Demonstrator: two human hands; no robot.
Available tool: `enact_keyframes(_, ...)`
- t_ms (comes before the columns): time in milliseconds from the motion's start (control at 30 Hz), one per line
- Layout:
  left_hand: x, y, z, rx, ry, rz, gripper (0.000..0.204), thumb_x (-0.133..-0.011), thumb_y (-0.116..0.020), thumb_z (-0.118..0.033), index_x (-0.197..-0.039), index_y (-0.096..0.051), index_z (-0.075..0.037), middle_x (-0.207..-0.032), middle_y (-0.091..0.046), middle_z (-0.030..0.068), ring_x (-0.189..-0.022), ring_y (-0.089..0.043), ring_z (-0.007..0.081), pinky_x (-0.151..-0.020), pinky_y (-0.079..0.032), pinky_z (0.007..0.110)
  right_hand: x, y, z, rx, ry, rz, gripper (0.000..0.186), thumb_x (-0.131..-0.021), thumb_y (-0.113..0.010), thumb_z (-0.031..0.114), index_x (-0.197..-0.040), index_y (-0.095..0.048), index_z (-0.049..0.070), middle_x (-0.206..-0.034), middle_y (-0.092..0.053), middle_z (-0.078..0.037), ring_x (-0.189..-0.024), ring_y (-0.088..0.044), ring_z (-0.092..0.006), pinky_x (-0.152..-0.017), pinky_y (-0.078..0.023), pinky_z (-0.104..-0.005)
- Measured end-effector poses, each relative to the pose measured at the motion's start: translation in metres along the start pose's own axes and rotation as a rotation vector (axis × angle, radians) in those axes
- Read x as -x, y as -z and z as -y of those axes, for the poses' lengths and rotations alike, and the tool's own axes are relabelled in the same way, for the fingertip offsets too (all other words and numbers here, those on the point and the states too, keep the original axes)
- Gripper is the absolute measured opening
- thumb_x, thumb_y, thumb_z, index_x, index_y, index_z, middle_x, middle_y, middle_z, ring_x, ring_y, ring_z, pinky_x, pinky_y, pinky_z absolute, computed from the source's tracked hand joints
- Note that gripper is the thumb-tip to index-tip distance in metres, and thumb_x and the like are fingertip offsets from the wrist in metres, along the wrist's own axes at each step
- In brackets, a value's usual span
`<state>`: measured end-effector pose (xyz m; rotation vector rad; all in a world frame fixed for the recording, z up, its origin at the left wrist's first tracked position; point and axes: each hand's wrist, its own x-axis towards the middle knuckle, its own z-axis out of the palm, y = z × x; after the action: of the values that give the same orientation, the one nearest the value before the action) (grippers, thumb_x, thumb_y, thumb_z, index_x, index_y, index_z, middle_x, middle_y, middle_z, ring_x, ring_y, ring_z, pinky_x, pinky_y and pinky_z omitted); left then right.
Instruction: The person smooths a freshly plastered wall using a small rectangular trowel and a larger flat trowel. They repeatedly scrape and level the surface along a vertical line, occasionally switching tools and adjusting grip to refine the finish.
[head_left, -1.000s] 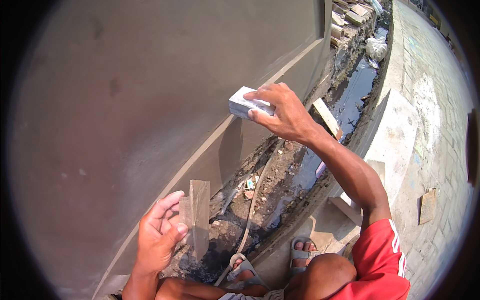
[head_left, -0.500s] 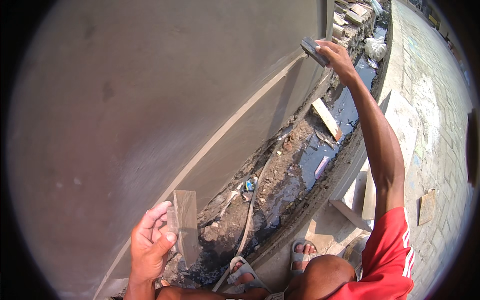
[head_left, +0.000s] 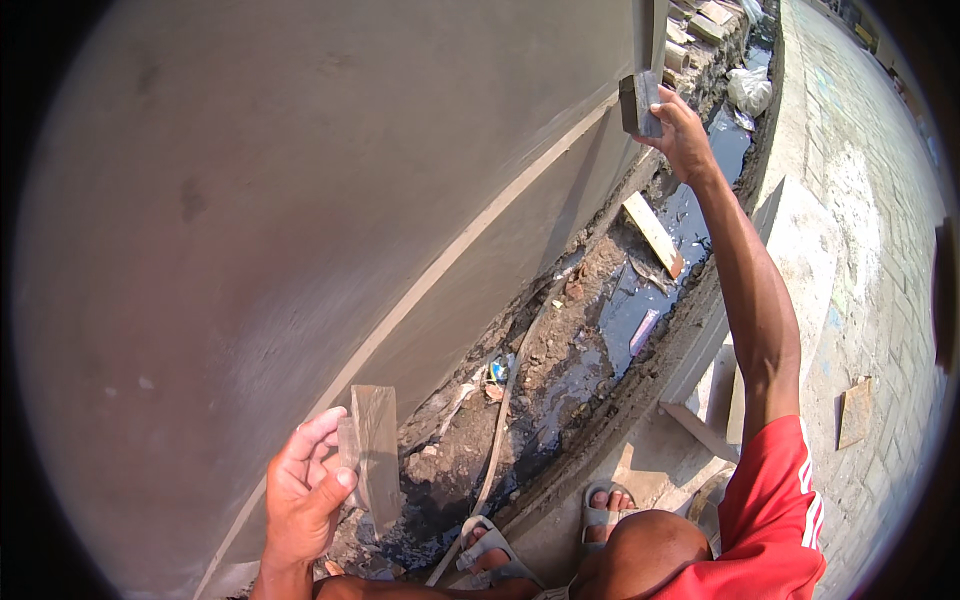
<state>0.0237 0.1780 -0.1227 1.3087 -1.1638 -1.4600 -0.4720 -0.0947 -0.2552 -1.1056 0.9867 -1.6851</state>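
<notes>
The fingers of our right hand (head_left: 686, 142) are closed around a grey block (head_left: 641, 106), thumb on the side facing us, and the fingers of our left hand (head_left: 303, 492) pinch a thin angled piece (head_left: 375, 450) between thumb and fingertips, its longer face hanging downward. What has changed is mostly on the right: a second ago the block sits about midway up the pale band (head_left: 400, 308), and now it is at the far upper end, by the edge of the wall (head_left: 250, 200), its faces turned differently from half a second ago. Our left hand shifts only a little and keeps its piece near the lower stretch of the band. We judge that the active work has passed along the band to its far end, while the left hand simply waits with its load; whether the block touches the wall we cannot tell. Farther out, the ditch (head_left: 622, 318) runs below the wall, with a plank (head_left: 653, 235) lying across part of it and a white bag (head_left: 749, 91) higher up. Our sandals (head_left: 487, 548) rest beside it, and paving (head_left: 890, 310) stretches away to the right.
</notes>
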Motion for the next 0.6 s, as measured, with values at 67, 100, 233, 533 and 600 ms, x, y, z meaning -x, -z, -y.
enact_keyframes(67, -0.001, 0.000, 0.001, -0.002, -0.001, -0.004, 0.062, -0.083, -0.073, -0.009, -0.134, -0.042, 0.009, -0.120, -0.056, 0.0166, -0.106, -0.060, 0.0206, -0.091, -0.049, 0.032, 0.006, -0.001, -0.003, -0.088, 0.011, -0.009, 0.051, -0.090, -0.050, 0.024, -0.137, -0.044, 0.004, -0.126, -0.054, -0.011, -0.109, -0.058, -0.0227, -0.083, -0.055, -0.0429)
enact_keyframes(100, -0.001, 0.000, 0.002, -0.004, -0.001, -0.005, 0.062, -0.083, -0.073, -0.009, -0.134, -0.042, 0.009, -0.120, -0.056, 0.0166, -0.106, -0.060, 0.0207, -0.091, -0.049, 0.032, 0.007, 0.000, -0.005, -0.132, 0.018, -0.014, 0.051, -0.090, -0.048, 0.024, -0.136, -0.043, 0.004, -0.126, -0.055, -0.012, -0.108, -0.058, -0.0236, -0.084, -0.054, -0.0435)
enact_keyframes(233, -0.002, 0.002, 0.004, -0.004, 0.012, -0.011, 0.062, -0.083, -0.073, -0.008, -0.134, -0.042, 0.008, -0.120, -0.055, 0.0168, -0.106, -0.060, 0.0211, -0.090, -0.050, 0.032, 0.011, 0.001, -0.007, -0.282, -0.059, -0.059, 0.046, -0.089, -0.046, 0.028, -0.129, -0.048, 0.004, -0.122, -0.057, -0.012, -0.105, -0.060, -0.0272, -0.084, -0.052, -0.0447)
enact_keyframes(533, -0.004, 0.002, 0.002, -0.050, 0.014, 0.026, 0.061, -0.085, -0.071, -0.009, -0.136, -0.041, 0.007, -0.122, -0.054, 0.0181, -0.108, -0.061, 0.0228, -0.090, -0.050, 0.032, 0.056, -0.059, 0.011, -0.510, -0.112, 0.036, 0.049, -0.088, -0.053, 0.033, -0.124, -0.051, 0.001, -0.119, -0.059, -0.016, -0.106, -0.060, -0.0286, -0.084, -0.054, -0.0441)
enact_keyframes(600, -0.004, -0.003, 0.000, -0.023, 0.015, 0.032, 0.062, -0.085, -0.071, -0.009, -0.136, -0.040, 0.007, -0.122, -0.054, 0.0178, -0.108, -0.060, 0.0226, -0.092, -0.049, 0.033, 0.068, -0.071, 0.013, -0.579, -0.078, 0.097, 0.052, -0.085, -0.057, 0.033, -0.127, -0.049, 0.002, -0.122, -0.057, -0.017, -0.108, -0.059, -0.0314, -0.086, -0.053, -0.0458)
